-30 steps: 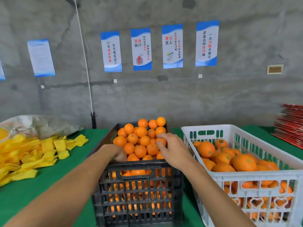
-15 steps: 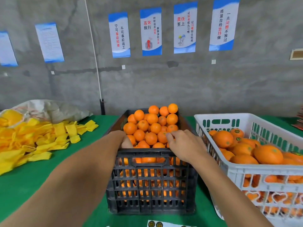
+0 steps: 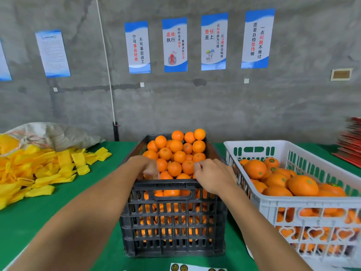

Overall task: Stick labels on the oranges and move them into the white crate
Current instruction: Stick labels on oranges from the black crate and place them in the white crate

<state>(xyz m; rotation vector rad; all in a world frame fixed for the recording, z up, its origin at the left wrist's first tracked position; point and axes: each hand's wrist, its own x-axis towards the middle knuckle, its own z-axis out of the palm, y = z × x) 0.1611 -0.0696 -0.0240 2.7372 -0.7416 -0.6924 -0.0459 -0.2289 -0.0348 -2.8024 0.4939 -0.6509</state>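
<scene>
Since half a second ago the view has lifted a touch and the right hand (image 3: 213, 176) has slid a little further in over the pile, fingertips now on an orange near the front of the black crate (image 3: 172, 218). The left hand (image 3: 145, 166) stays at the near-left corner of that crate, fingers curled down among the fruit; whether it actually holds one cannot be told, since the fingers are hidden. The right hand's fingers are bent and touching an orange, not clearly closed round it. The two hands sit apart, a few oranges (image 3: 176, 153) between them. The pile heaps above the black crate's rim. Just to the right stands the white crate (image 3: 312, 202), partly filled with oranges, several showing small dark round labels on top. At the bottom edge, on the green table (image 3: 58, 212), lies a sheet of labels (image 3: 197, 267), only its top strip in view. Off to the left, a heap of yellow sleeves (image 3: 39, 171) spills from a pale sack (image 3: 58, 134). A red stack (image 3: 350, 144) sits at far right.
</scene>
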